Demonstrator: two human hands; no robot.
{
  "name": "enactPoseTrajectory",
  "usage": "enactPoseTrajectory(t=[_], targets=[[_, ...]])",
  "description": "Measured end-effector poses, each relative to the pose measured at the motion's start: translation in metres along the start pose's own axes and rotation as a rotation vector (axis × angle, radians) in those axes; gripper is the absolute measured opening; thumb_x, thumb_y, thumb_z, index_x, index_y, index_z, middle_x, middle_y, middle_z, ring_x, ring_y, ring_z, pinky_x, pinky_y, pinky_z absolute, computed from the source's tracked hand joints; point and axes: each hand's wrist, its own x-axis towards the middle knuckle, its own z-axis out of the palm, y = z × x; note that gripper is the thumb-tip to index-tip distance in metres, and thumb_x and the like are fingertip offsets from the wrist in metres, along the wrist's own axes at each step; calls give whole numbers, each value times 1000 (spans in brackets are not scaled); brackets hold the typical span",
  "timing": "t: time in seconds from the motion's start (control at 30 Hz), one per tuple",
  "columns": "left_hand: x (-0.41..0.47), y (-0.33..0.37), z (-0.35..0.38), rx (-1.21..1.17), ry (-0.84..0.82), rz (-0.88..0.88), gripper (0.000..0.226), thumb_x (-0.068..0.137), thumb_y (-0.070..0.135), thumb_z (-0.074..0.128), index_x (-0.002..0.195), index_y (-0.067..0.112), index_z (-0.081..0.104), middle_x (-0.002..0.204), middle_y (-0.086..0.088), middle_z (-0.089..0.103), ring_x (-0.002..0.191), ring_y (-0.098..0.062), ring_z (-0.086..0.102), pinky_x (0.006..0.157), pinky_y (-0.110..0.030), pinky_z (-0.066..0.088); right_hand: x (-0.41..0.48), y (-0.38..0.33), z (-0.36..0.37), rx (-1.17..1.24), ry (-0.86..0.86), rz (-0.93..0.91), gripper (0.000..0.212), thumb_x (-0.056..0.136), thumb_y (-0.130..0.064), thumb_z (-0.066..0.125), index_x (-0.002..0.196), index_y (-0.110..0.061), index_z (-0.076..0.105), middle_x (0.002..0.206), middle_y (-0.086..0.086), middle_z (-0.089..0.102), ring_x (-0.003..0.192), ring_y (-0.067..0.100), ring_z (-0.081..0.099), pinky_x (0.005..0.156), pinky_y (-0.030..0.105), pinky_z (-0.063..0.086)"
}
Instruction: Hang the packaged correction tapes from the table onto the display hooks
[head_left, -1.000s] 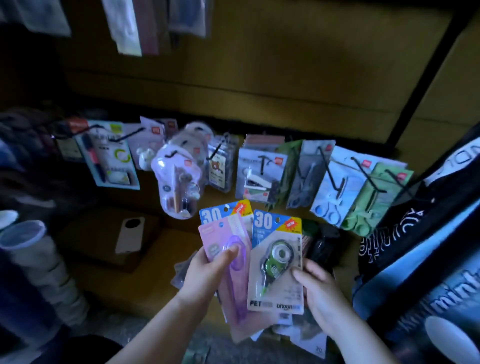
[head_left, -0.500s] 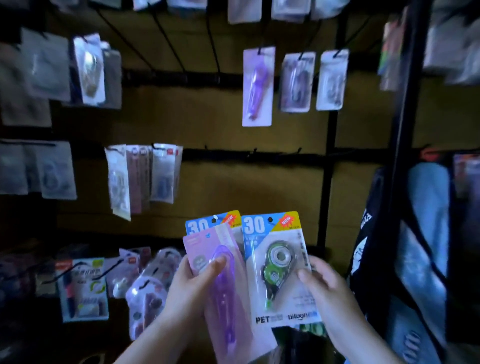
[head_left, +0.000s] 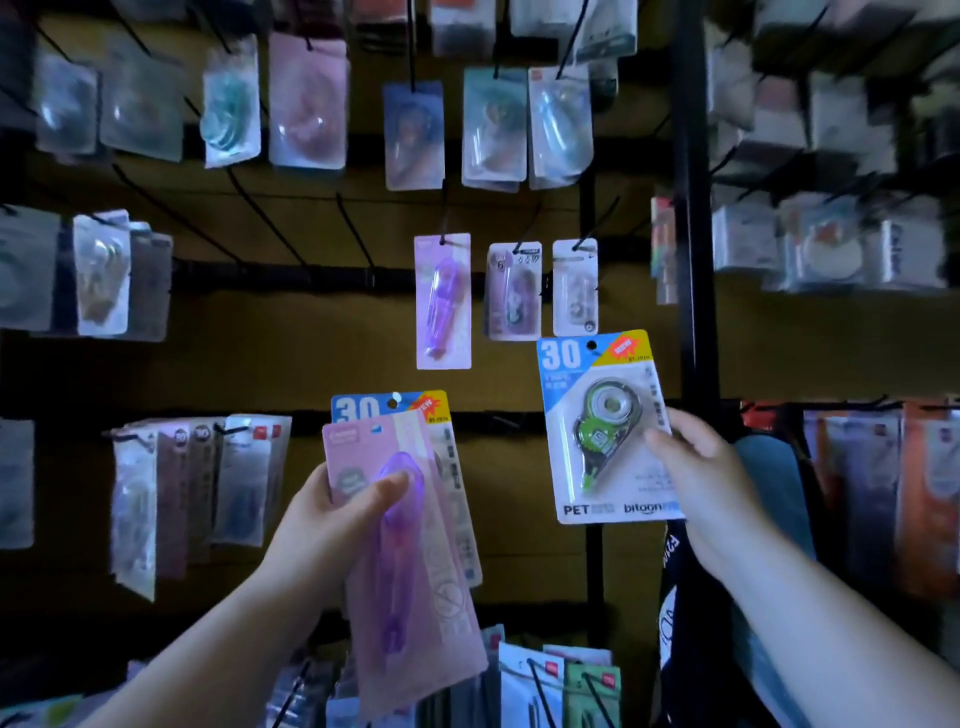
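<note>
Right hand (head_left: 698, 473) grips a green correction tape pack (head_left: 605, 426) by its right edge, raised below the hanging packs (head_left: 514, 291). Left hand (head_left: 332, 514) clutches a purple pack (head_left: 410, 561) stacked over another, lower and apart.

Bare hooks (head_left: 358, 234) left of the hung purple pack (head_left: 443, 301) stand open; packs crowd elsewhere.

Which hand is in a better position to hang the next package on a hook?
Right. The right hand holds one green tape package alone, raised near the hooks. The left hand grips stacked packages lower down.
</note>
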Motion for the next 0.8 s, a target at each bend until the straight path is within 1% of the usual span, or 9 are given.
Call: enactPoseTrajectory(t=[0.2, 0.27, 0.33, 0.4, 0.47, 0.53, 0.63, 0.73, 0.8], targets=[[19, 3, -7, -48, 0, -12, 45, 74, 25, 65, 116, 14, 55, 96, -7, 67, 80, -21, 65, 59, -30, 49, 36, -35, 23, -4, 26, -108, 21, 92, -6, 45, 102, -21, 55, 73, -3, 56, 62, 10, 53, 54, 19, 45], [25, 0, -16, -54, 18, -26, 39, 78, 23, 65, 114, 15, 55, 95, -7, 67, 79, -20, 65, 59, -29, 49, 44, -40, 40, -24, 4, -128, 22, 92, -7, 46, 108, -16, 58, 79, 1, 60, 70, 15, 55, 62, 25, 45], [30, -4, -26, -45, 26, -39, 36, 78, 25, 65, 112, 17, 55, 96, -5, 67, 80, -19, 65, 58, -28, 47, 48, -44, 63, -40, -28, -133, 27, 92, -10, 47, 117, -10, 56, 99, 9, 64, 87, 22, 59, 76, 30, 46], [34, -5, -40, -28, 47, -38, 33, 78, 25, 65, 109, 19, 56, 95, -5, 68, 80, -19, 65, 58, -29, 48, 51, -48, 90, -49, -66, -152, 24, 91, -12, 48, 114, -11, 56, 109, 13, 63, 99, 27, 59, 85, 35, 46], [37, -5, -55, -20, 79, -25, 26, 78, 21, 66, 102, 18, 59, 92, -5, 69, 79, -19, 66, 59, -29, 48, 54, -52, 120, -67, -110, -175, 17, 92, -14, 48, 106, -16, 57, 94, 6, 63, 92, 24, 60, 82, 34, 47], [38, -6, -73, -2, 110, -14, 25, 77, 19, 68, 101, 17, 61, 89, -4, 70, 77, -18, 66, 60, -29, 48, 53, -60, 151, -55, -155, -189, 8, 93, -14, 46, 97, -18, 52, 76, -4, 54, 71, 12, 52, 64, 23, 42], [44, -12, -99, 16, 136, 15, 52, 60, 37, 77, 105, 14, 61, 92, -3, 69, 80, -19, 65, 69, -34, 49, 52, -69, 193, -37, -171, -202, 11, 94, -15, 45, 101, -18, 53, 76, -2, 52, 68, 11, 48, 60, 21, 38], [50, -19, -118, 35, 174, 51, 118, 10, 77, 70, 108, 13, 59, 100, -8, 68, 93, -26, 65, 74, -35, 50, 53, -73, 222, -32, -167, -182, 11, 94, -19, 43, 101, -19, 51, 80, 2, 52, 72, 16, 49, 57, 24, 36], [55, -27, -131, 53, 197, 53, 130, 2, 80, 66, 112, 11, 58, 104, -12, 68, 98, -28, 65, 78, -37, 51, 55, -74, 235, -16, -164, -155, 6, 94, -19, 42, 95, -22, 47, 72, -2, 48, 65, 13, 45, 50, 21, 30]])
